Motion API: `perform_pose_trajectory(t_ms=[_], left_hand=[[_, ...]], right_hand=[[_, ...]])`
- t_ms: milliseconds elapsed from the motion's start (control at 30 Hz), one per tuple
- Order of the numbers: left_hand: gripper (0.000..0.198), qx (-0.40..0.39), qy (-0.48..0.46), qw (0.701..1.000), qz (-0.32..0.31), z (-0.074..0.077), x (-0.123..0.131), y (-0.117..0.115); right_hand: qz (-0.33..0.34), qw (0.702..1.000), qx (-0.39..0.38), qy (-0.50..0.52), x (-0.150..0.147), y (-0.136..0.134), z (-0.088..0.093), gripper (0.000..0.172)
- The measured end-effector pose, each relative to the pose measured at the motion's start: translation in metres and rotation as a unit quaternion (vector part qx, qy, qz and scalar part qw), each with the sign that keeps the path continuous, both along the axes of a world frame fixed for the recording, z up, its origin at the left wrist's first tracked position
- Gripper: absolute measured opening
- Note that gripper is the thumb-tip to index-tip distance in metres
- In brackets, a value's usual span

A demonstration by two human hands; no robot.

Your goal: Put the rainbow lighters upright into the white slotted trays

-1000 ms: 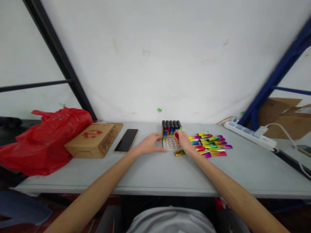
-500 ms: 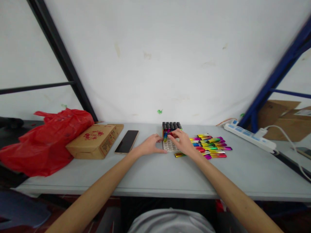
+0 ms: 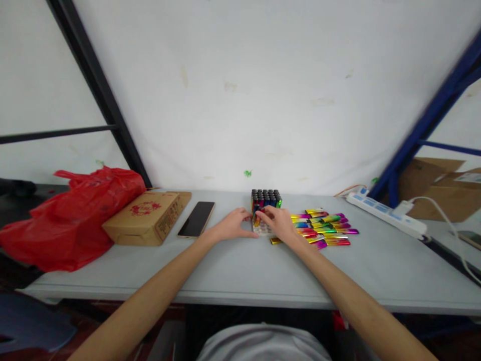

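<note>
A white tray (image 3: 263,229) with round holes sits on the table in front of me. Black-topped, shiny coloured lighters (image 3: 266,198) stand upright in several rows at its back. My left hand (image 3: 237,223) grips the tray's left front corner, its thumb along the front and its fingers at the side. Over the left of the tray, my right hand (image 3: 278,221) pinches a lighter (image 3: 257,220) with a gold and orange body, held upright just in front of the standing rows. Its lower end is too small to make out. Loose metallic coloured lighters (image 3: 326,226) lie beside my right hand.
Left of my hands lie a black-screened phone (image 3: 197,219), a cardboard box (image 3: 145,219) and a red plastic bag (image 3: 80,220). A white power strip (image 3: 387,213) with a plugged-in cable runs along the right. The wall (image 3: 240,100) rises behind the table (image 3: 240,273).
The lighter in my right hand has moved slightly down and closer to the standing rows. My right hand has shifted a little left; my left hand stays at the tray.
</note>
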State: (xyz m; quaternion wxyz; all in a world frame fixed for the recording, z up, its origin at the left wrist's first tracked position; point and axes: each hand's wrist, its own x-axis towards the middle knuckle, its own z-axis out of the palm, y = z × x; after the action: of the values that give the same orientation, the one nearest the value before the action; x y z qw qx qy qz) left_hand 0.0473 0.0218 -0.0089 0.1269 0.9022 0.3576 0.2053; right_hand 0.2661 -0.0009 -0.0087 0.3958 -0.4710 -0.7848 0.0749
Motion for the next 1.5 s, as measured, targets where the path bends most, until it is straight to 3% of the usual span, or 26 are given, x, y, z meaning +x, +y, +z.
perform_pose_trajectory(t_ms=[233,367,533,733,867,933,1033,1200,1367,1500], left_hand=[[0.063,0.001,0.003,1.0,-0.001,0.0,0.0,0.0],[0.062,0.005,0.004,1.0,0.008,0.002,0.0,-0.002],[0.058,-0.005,0.005,1.0,0.004,0.005,0.001,-0.004],[0.064,-0.009,-0.005,1.0,0.009,0.005,0.0,-0.003],[0.067,-0.008,0.005,1.0,0.001,0.003,0.001,-0.001],[0.067,-0.005,0.007,1.0,-0.001,0.002,0.001,-0.001],[0.066,-0.001,0.0,1.0,-0.003,0.001,0.0,0.0],[0.066,0.001,0.001,1.0,-0.004,-0.001,-0.001,0.002],[0.068,-0.007,-0.004,1.0,-0.003,0.0,0.0,0.001],[0.067,-0.008,-0.014,1.0,0.001,0.0,0.0,0.0]], right_hand=[[0.004,0.999,-0.01,0.045,0.003,0.005,-0.004,0.034],[0.041,0.999,-0.022,-0.009,0.001,0.008,-0.005,0.029],[0.017,0.992,-0.017,-0.122,-0.002,0.005,0.0,0.028],[0.031,0.996,0.015,-0.08,0.029,-0.009,0.032,0.023],[0.074,0.987,-0.016,-0.144,0.062,-0.031,0.052,0.018],[0.09,0.977,-0.034,-0.191,0.076,-0.043,0.049,0.016],[0.089,0.968,-0.024,-0.235,0.09,-0.058,0.028,0.013],[0.042,0.971,0.018,-0.236,0.094,-0.07,-0.001,0.023],[0.066,0.982,0.023,-0.177,0.09,-0.072,0.006,0.022],[0.054,0.998,-0.019,-0.017,0.087,-0.064,0.019,0.027]])
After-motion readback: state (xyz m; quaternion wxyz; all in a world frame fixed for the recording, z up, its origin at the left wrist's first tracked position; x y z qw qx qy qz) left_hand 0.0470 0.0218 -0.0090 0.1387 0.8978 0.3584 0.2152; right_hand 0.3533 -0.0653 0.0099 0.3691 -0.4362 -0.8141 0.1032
